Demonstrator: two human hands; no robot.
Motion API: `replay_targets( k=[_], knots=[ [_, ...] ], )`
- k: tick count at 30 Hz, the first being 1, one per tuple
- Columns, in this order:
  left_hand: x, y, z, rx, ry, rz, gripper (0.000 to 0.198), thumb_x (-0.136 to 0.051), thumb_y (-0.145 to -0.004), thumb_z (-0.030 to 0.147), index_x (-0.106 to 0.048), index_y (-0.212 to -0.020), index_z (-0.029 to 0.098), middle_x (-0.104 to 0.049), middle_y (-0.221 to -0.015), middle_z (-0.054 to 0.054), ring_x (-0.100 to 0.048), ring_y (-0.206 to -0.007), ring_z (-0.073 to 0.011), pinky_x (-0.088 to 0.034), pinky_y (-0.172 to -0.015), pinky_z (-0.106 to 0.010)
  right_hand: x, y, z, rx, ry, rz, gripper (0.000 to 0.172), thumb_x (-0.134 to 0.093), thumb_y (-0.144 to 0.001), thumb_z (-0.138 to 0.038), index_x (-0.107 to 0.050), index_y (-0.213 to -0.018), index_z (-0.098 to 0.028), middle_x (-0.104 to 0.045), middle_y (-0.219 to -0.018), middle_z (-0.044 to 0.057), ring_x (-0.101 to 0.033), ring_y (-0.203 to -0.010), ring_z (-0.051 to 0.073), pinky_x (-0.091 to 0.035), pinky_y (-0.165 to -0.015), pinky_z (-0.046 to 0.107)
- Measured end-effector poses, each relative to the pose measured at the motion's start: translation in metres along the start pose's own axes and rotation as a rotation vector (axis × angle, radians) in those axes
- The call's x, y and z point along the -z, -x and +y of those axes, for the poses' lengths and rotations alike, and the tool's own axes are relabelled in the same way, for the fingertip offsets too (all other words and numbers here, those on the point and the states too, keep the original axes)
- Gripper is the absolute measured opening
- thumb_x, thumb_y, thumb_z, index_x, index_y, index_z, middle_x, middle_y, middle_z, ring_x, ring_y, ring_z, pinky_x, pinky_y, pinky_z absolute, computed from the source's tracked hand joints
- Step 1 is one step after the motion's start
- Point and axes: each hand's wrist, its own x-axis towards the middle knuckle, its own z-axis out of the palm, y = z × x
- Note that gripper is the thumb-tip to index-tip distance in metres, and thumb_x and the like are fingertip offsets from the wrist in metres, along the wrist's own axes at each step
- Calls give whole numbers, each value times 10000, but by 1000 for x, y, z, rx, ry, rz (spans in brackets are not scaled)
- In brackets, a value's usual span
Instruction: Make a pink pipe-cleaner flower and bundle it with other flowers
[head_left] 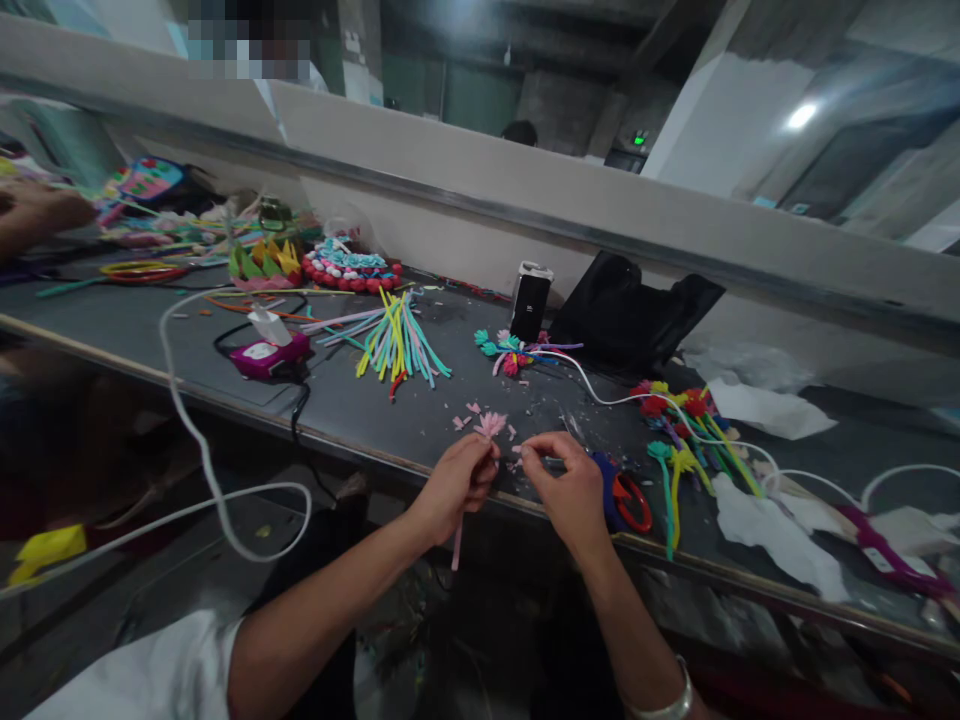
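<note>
My left hand (459, 482) is closed around the stem of a pink pipe-cleaner flower (491, 424); the petals fan out above the fingers and the stem hangs below the fist. To its right, my right hand (568, 488) is held with thumb and forefinger pinched together near a small pink scrap (517, 450). Whether that scrap is between the fingertips or lies behind them I cannot tell. More pink cut bits lie on the table around the flower. Scissors with red-and-blue handles (632, 500) rest just right of my right hand.
Loose yellow, teal and lilac pipe cleaners (401, 335) lie left of centre. Finished flowers (679, 455) lie at right, others before a black speaker-like box (531, 300). A white cable (600, 395) crosses the table. A purple power strip (270, 355) sits left; another person's hand (49, 208) is far left.
</note>
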Motion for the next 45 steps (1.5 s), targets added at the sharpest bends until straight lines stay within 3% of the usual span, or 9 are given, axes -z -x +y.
replay_targets(
  k=[7,16,29,45],
  knots=[
    [6,-2,0,56,80,-93,160,-534,-821,333,-525,-775,179,-330,-493,94,-155,-361,-30,-75,-354,-164,1,-1,-1,17,-41,53,107,-582,-839,-263,-650,-767,-226,-654,-796,8,-611,-799,170,-469,-774,298],
    [13,-7,-1,261,360,-229,142,-504,-799,242,-464,-672,192,-155,-412,123,-38,-350,-44,-79,-313,-163,1,0,-5,87,-26,75,96,-593,-847,-259,-656,-780,-232,-638,-831,23,-590,-875,183,-459,-822,323],
    [10,-3,-1,276,322,-251,159,-522,-793,265,-460,-669,189,-156,-427,125,-32,-372,-48,-82,-313,-159,-4,2,-3,185,141,69,64,-633,-826,-240,-683,-787,-238,-624,-832,9,-566,-871,180,-411,-839,341],
    [9,-2,-1,230,239,-301,223,-510,-799,279,-436,-609,189,-170,-422,118,-52,-350,-46,-89,-302,-158,-4,1,-2,189,163,83,101,-619,-832,-249,-657,-741,-229,-617,-808,9,-552,-848,181,-395,-833,339]
  ],
)
